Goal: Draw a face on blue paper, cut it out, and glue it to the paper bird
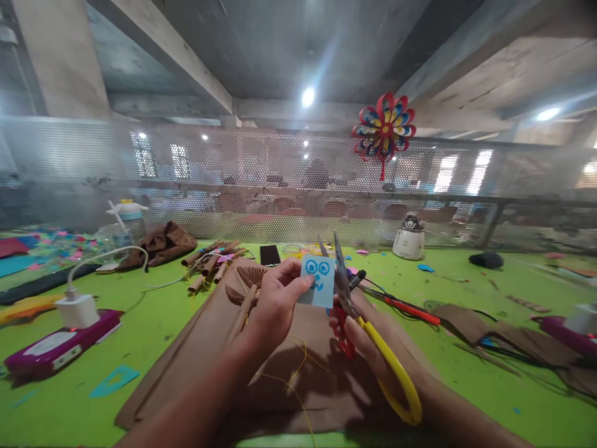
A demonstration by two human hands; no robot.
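My left hand (278, 302) pinches a small light-blue paper (318, 295) by its left side; two round eyes and a mouth are drawn on it in darker blue. Just right of the paper, my right hand (361, 336) holds scissors (342, 277) with one yellow and one red handle. Their blades point up and are parted, beside the paper's right edge. Under both hands lies brown paper (186, 354) with loose yellow string (298, 373) on it. A brown paper fan shape on a rolled stick (245, 308) rests behind my left hand.
Rolled brown tubes (212, 264) and a phone (269, 255) lie behind the brown paper. Purple power strips (60, 348) stand at both sides. A red-handled tool (413, 310) with a cable lies right, near a white container (409, 239). A mesh partition (280, 186) rises behind.
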